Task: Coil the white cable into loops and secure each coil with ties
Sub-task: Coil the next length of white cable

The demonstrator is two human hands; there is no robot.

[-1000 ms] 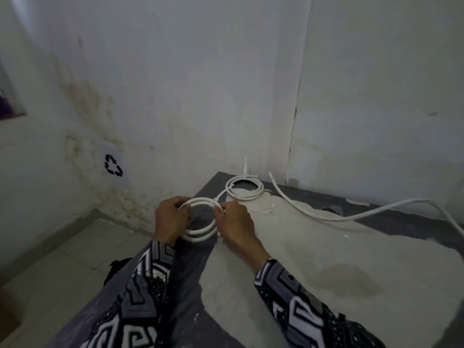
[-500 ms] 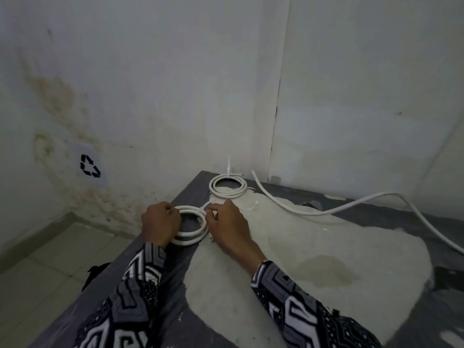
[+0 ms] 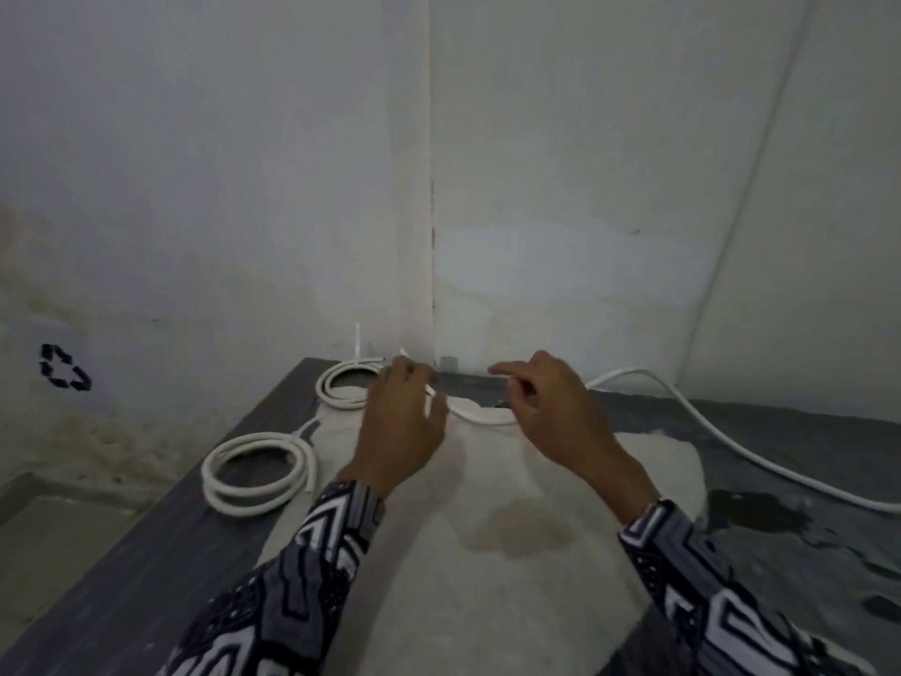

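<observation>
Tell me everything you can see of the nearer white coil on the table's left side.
The nearer coil is smooth white round cable, seemingly plastic-sheathed, wound in about three stacked loops. It lies flat on the dark table near the left edge, beside the pale cloth. A thin white strip sticks out at its far right. Neither hand touches it.

I am looking into a bare, dim room corner, likely a utility or storage space. Stained, damp-marked white walls (image 3: 219, 187) meet above a dark grey table (image 3: 146, 553) with patchy worn paint. A black recycling symbol (image 3: 64, 367) marks the left wall above a tiled floor (image 3: 44, 544).
</observation>
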